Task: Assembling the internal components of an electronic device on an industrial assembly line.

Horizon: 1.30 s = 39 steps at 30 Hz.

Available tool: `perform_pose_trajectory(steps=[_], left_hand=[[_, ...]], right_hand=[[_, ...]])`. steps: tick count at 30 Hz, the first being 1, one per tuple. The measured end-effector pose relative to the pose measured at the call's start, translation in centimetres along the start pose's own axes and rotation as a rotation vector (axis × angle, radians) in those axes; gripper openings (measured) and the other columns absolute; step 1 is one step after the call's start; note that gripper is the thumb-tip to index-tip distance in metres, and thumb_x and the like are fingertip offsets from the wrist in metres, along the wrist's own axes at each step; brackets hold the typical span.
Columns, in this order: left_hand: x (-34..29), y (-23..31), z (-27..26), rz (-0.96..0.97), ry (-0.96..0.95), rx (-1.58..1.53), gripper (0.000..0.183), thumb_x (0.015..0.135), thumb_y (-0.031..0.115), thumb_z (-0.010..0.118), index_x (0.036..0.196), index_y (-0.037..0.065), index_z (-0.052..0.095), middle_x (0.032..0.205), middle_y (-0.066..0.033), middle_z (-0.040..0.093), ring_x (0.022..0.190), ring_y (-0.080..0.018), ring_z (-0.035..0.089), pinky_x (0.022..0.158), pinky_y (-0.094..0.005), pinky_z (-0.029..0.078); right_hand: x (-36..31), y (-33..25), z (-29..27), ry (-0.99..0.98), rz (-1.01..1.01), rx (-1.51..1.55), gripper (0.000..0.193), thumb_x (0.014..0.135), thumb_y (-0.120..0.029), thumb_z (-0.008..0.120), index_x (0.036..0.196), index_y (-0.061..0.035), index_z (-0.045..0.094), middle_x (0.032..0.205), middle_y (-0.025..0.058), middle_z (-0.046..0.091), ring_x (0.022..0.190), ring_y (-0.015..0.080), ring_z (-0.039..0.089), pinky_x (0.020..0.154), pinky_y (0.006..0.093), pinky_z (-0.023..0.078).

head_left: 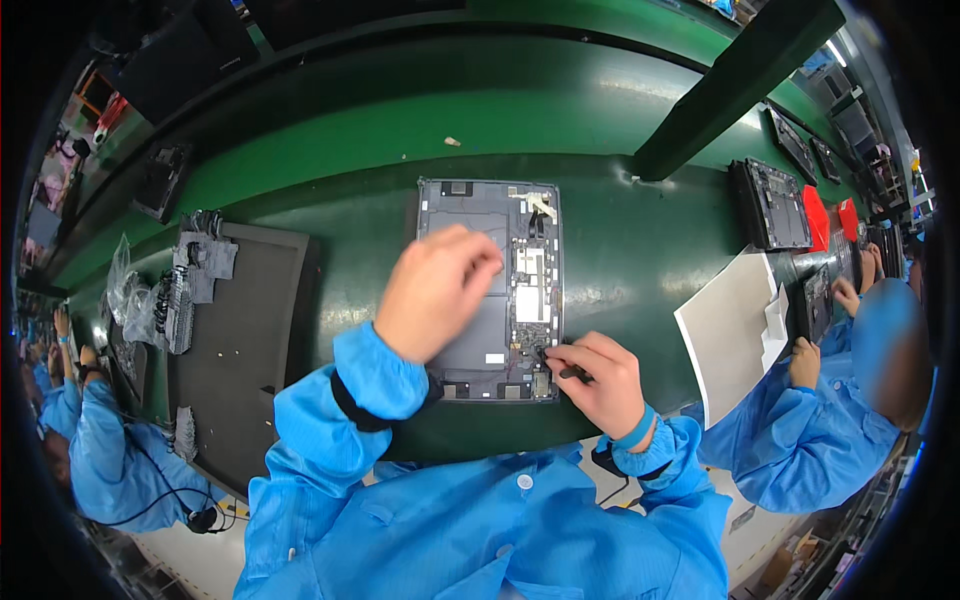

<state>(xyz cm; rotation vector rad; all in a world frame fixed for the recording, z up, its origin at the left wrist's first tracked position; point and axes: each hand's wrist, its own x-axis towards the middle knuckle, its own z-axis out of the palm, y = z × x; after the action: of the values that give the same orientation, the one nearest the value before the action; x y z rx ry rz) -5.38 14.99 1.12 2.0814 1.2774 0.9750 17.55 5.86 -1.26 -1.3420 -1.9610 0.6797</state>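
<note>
While a co-worker in blue [90,440] bent over the bench at nine o'clock, a dark grey tray [245,350] and a stack of small packaged parts [180,300] lay beside the green conveyor belt [350,160], and the person's left hand [435,290] rested loosely curled, holding nothing that could be seen, on the upper left of an opened tablet [490,290] lying flat at the centre of the belt. Its rear cover was off, showing a grey frame, a broad dark battery panel and, down its three o'clock side, a strip of circuit boards with pale connectors. It looked thin, rigid and light, yet fragile where boards and ribbons lay bare, so it seemed best gripped by the outer frame edges. At five o'clock on the tablet, the right hand [600,380] was pinched narrowly around a small black tool [560,365], its tip touching the lower board. Farther toward three o'clock lay a white sheet [730,330], another opened device [775,205] and a second worker's hands [845,295].
</note>
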Motion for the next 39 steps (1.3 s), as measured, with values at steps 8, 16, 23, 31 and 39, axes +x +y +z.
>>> perform_pose_trajectory(steps=[8, 16, 23, 31, 39], left_hand=[[-7.5, 2.5, 2.5, -0.093, -0.125, -0.07, 0.006, 0.081, 0.006, 0.07, 0.086, 0.004, 0.068, 0.076, -0.0082, 0.06, 0.064, -0.022, 0.059, 0.059, -0.0337, 0.048], [-9.7, 2.7, 4.1, 0.037, -0.038, 0.075, 0.023, 0.076, 0.003, 0.071, 0.098, 0.008, 0.071, 0.094, -0.0041, 0.065, 0.079, -0.0223, 0.06, 0.068, -0.0342, 0.05], [-11.8, 3.3, 4.7, 0.115, -0.132, 0.305, 0.049, 0.069, 0.002, 0.068, 0.117, 0.013, 0.066, 0.123, -0.0002, 0.06, 0.099, -0.0229, 0.056, 0.08, -0.0352, 0.047], [-11.9, 3.3, 5.2, 0.069, -0.134, 0.321, 0.052, 0.068, 0.002, 0.068, 0.119, 0.012, 0.063, 0.124, 0.001, 0.057, 0.104, -0.0233, 0.054, 0.084, -0.0365, 0.045], [-11.8, 3.6, 5.3, 0.056, -0.149, 0.337, 0.053, 0.068, 0.002, 0.067, 0.119, 0.013, 0.063, 0.123, 0.0011, 0.056, 0.105, -0.0232, 0.053, 0.085, -0.0363, 0.045]], right_hand=[[0.1, 0.5, 1.7, -0.048, -0.022, -0.06, 0.014, 0.074, -0.007, 0.075, 0.087, -0.0063, 0.071, 0.072, 0.0068, 0.059, 0.066, 0.0252, 0.058, 0.061, 0.0361, 0.048], [0.8, 0.9, 0.8, -0.219, -0.023, 0.086, 0.017, 0.073, 0.001, 0.067, 0.089, -0.0047, 0.064, 0.079, 0.0099, 0.058, 0.073, 0.0299, 0.059, 0.065, 0.0391, 0.05], [2.1, 0.4, 0.1, -0.335, -0.161, -0.114, 0.018, 0.075, 0.001, 0.066, 0.091, -0.0044, 0.061, 0.081, 0.0103, 0.057, 0.075, 0.0306, 0.061, 0.067, 0.0382, 0.051], [1.5, 1.1, 0.1, -0.358, -0.093, -0.041, 0.022, 0.073, -0.003, 0.067, 0.092, -0.0051, 0.059, 0.085, 0.0094, 0.058, 0.076, 0.0298, 0.061, 0.068, 0.0396, 0.052], [1.5, 1.8, 0.0, -0.339, -0.227, -0.089, 0.028, 0.07, -0.002, 0.07, 0.096, -0.006, 0.059, 0.085, 0.0078, 0.055, 0.078, 0.0288, 0.061, 0.068, 0.0386, 0.052]])
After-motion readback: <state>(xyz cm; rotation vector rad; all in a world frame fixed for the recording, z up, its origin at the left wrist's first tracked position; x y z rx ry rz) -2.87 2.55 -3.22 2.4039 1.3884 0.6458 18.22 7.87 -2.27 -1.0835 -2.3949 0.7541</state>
